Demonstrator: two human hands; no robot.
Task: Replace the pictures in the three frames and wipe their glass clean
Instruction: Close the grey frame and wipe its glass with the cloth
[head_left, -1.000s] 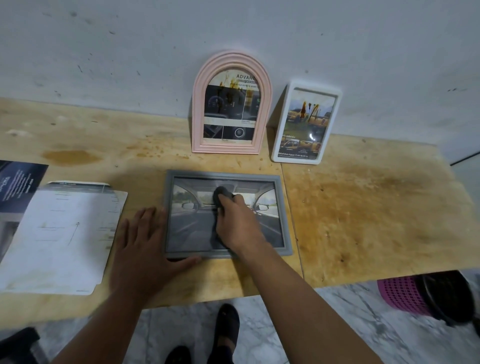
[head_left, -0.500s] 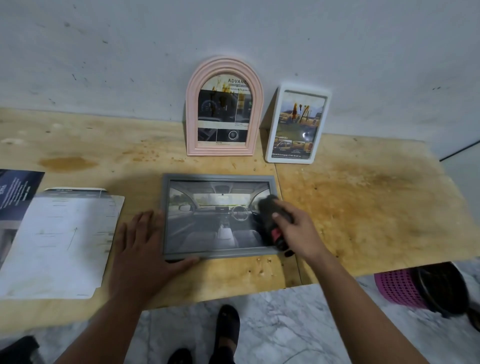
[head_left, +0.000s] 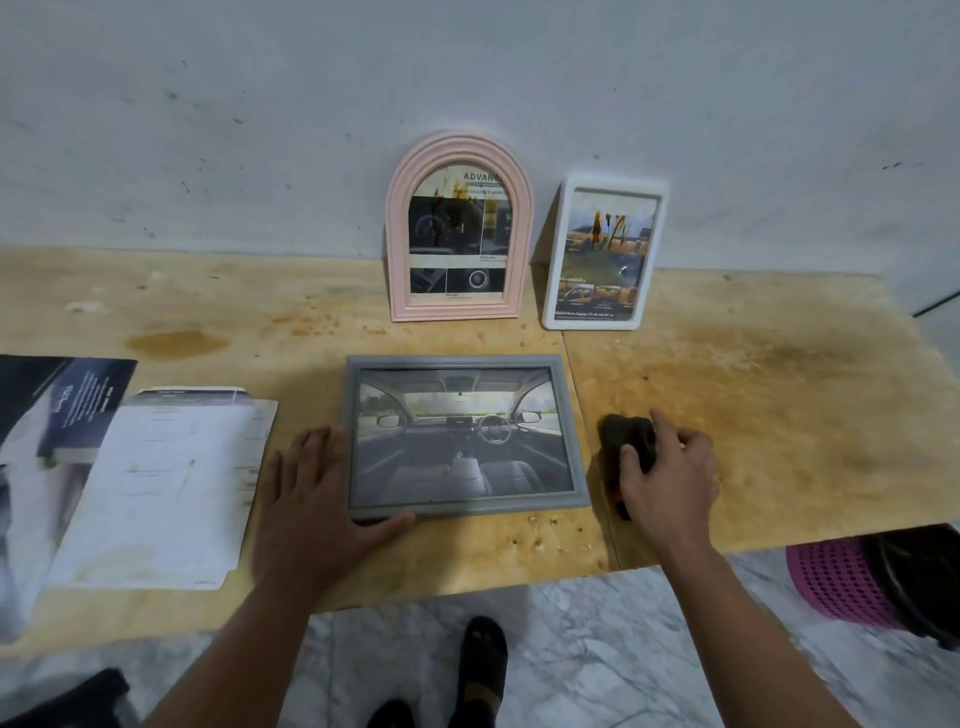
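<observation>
Three frames in the head view. Grey frame (head_left: 465, 435) flat on the bench (head_left: 753, 415), between both hands, showing a car-interior picture. Left hand (head_left: 317, 499) spread flat on the bench, fingers straight along the grey frame's left edge, thumb against its near edge. Right hand (head_left: 670, 473) just right of that frame, fingers curled over a dark cloth (head_left: 626, 439) resting on the bench, apart from the glass. Beyond the hands, against the wall (head_left: 467, 78): pink arched frame (head_left: 460, 228) upright, white frame (head_left: 605, 254) just beside it, tilted. Left of the left hand, loose papers (head_left: 156, 483) overlapping a dark brochure (head_left: 57, 400). Below the right hand, off the bench, a pink basket (head_left: 836, 582) on the marble floor (head_left: 597, 649).
</observation>
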